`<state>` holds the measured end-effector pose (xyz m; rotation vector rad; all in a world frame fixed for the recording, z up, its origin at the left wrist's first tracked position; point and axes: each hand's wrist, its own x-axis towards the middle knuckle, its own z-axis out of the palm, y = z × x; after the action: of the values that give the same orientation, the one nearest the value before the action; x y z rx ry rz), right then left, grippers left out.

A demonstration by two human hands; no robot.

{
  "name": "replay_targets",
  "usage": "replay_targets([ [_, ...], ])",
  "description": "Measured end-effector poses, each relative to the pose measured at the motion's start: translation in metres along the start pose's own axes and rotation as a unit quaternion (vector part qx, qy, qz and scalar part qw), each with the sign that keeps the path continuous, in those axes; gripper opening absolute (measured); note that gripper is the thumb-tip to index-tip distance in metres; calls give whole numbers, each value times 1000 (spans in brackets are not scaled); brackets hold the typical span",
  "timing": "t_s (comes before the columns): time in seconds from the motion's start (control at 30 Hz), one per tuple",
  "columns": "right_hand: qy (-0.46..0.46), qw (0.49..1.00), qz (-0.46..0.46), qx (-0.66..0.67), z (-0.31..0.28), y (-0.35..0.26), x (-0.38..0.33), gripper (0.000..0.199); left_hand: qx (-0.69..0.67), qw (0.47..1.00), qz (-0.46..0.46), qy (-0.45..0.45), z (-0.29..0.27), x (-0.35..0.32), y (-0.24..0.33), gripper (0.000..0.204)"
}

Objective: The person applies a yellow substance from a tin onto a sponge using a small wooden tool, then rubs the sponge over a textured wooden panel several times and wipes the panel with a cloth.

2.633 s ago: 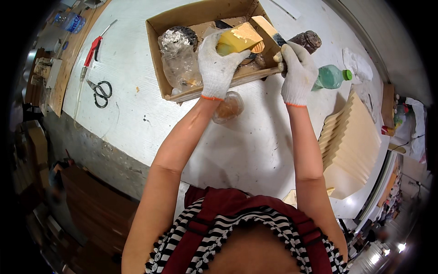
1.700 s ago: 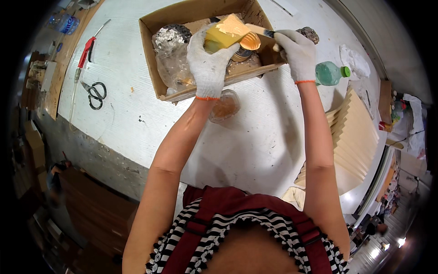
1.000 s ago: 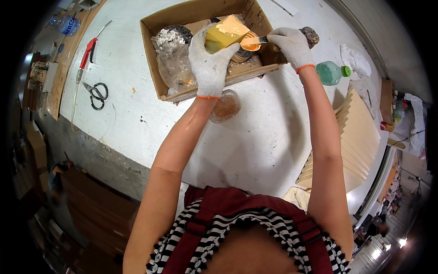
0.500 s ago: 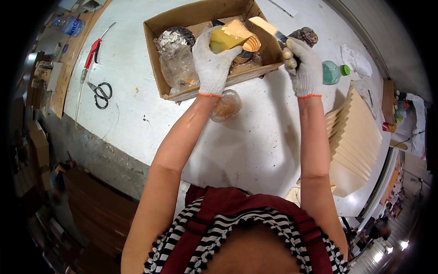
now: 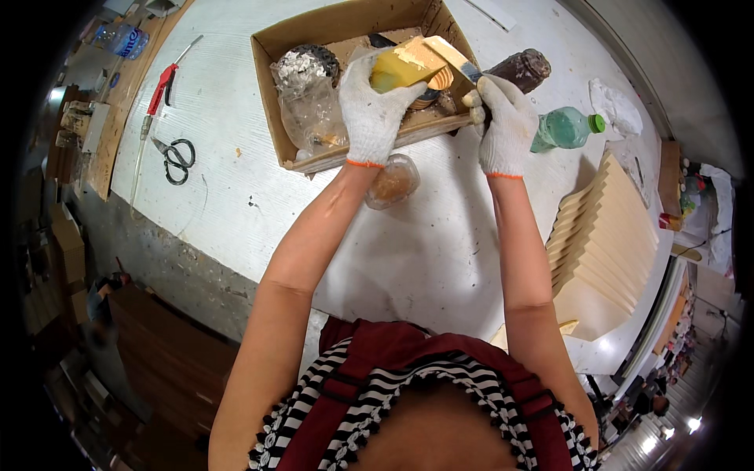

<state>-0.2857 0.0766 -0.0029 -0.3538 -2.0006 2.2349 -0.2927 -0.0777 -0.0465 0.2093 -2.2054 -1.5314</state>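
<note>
Left white-gloved hand [image 5: 369, 118]: yellow rectangular block [image 5: 399, 71] gripped between thumb and fingers. Right white-gloved hand [image 5: 504, 129]: fingers closed on flat, pale-coated spatula [image 5: 453, 56], extending past fingertips to block.

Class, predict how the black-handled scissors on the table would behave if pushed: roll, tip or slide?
The scissors would probably slide rather than roll or tip, since they lie flat on the white table. Being long, they might also swivel if pushed off-centre.
</note>
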Motion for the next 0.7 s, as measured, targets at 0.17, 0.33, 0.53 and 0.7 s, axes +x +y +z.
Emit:
replay_targets([
  [0.17, -38, 998, 31, 27, 16, 5, -20, 22, -29, 999, 12, 12, 2, -1, -2, 53],
  [0.33, -4, 999, 19, 25, 19, 13, -4, 22, -83, 996, 13, 18, 1, -2, 1, 46],
  [0.53, 24, 998, 16, 50, 9, 15, 18, 23, -24, 1000, 6, -10, -1, -1, 1, 57],
  [0.7, 55, 998, -32, 16, 0, 4, 7, 24, -76, 997, -7, -9, 0, 0, -1, 49],
])
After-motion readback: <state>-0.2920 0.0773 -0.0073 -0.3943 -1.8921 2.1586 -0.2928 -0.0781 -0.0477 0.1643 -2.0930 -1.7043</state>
